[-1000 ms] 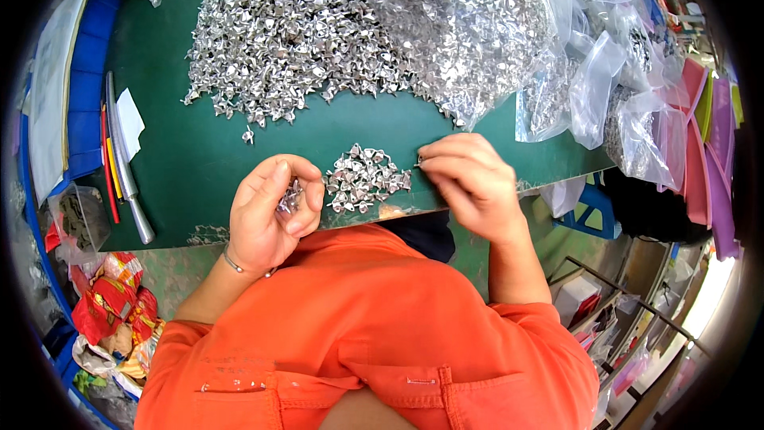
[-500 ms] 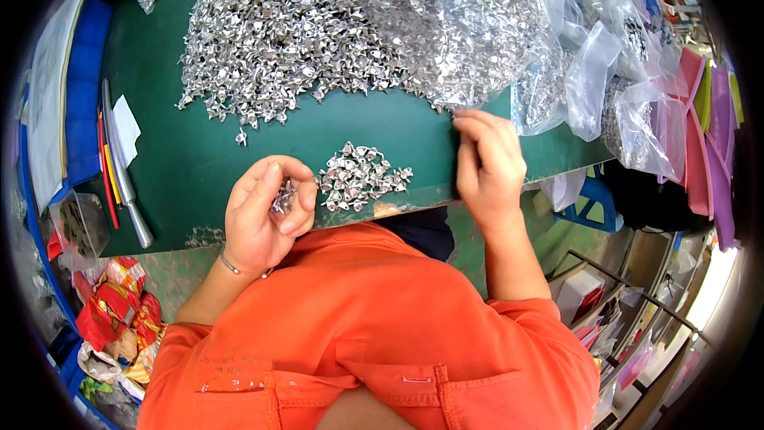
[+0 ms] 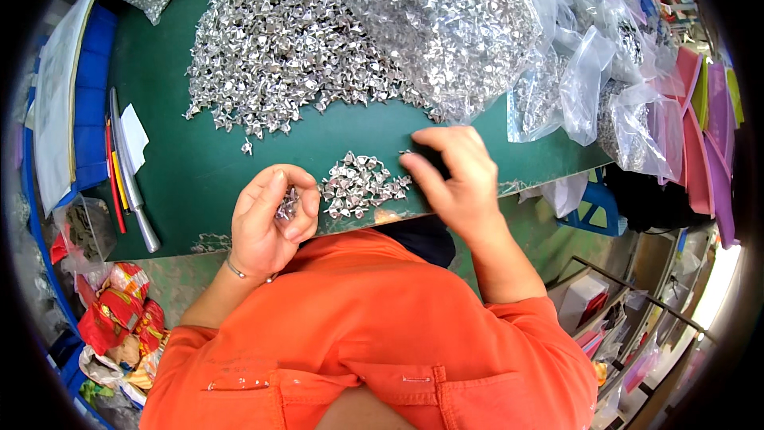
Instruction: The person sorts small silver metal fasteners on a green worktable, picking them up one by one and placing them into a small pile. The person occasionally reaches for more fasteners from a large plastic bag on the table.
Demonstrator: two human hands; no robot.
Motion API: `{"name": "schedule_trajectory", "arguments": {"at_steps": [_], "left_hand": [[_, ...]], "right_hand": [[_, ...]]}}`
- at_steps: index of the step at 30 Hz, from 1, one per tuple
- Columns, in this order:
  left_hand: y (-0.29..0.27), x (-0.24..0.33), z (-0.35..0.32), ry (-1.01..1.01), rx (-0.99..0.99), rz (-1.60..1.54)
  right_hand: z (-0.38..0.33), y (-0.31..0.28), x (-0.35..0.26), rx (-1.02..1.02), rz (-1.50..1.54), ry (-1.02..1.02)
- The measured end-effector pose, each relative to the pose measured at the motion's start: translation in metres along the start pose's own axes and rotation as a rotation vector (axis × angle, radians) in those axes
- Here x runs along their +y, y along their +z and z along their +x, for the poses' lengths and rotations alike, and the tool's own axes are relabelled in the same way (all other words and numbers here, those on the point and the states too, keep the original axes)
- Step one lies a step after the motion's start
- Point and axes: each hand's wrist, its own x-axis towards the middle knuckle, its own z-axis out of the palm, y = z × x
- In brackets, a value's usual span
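My left hand (image 3: pixel 269 211) is curled round several small shiny metal pieces (image 3: pixel 288 202), part of them hidden by the fingers. To its right a small pile of the same three-cornered metal pieces (image 3: pixel 356 183) lies close to the near edge of the green table. My right hand (image 3: pixel 458 175) hovers just right of this pile, its thumb and forefinger apart. A single metal piece (image 3: pixel 406 152) shows near the thumb tip, and I cannot tell whether it touches the thumb. Beyond both hands spreads a large heap of such pieces (image 3: pixel 278 48).
A clear plastic bag (image 3: pixel 469 40) of metal pieces covers the heap's right side, with more bags (image 3: pixel 589 84) beyond. At left on the green table (image 3: pixel 191 183) lie a long metal tool (image 3: pixel 131 167), pens (image 3: pixel 116 175) and a paper scrap (image 3: pixel 134 138). A blue stool (image 3: pixel 595 207) stands below.
My right hand has come back from the heap's near edge toward the small pile, and its thumb and forefinger have parted. My left hand stays curled round its pieces.
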Motion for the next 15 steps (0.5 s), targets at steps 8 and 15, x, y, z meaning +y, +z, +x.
{"name": "schedule_trajectory", "arguments": {"at_steps": [8,15], "left_hand": [[0.0,0.0,-0.001,-0.004,0.0,0.005],[-0.001,0.0,0.0,-0.001,-0.039,-0.077]], "right_hand": [[-0.001,0.001,0.006,-0.007,0.025,-0.083],[-0.013,-0.02,0.011,0.174,0.28,0.247]]}}
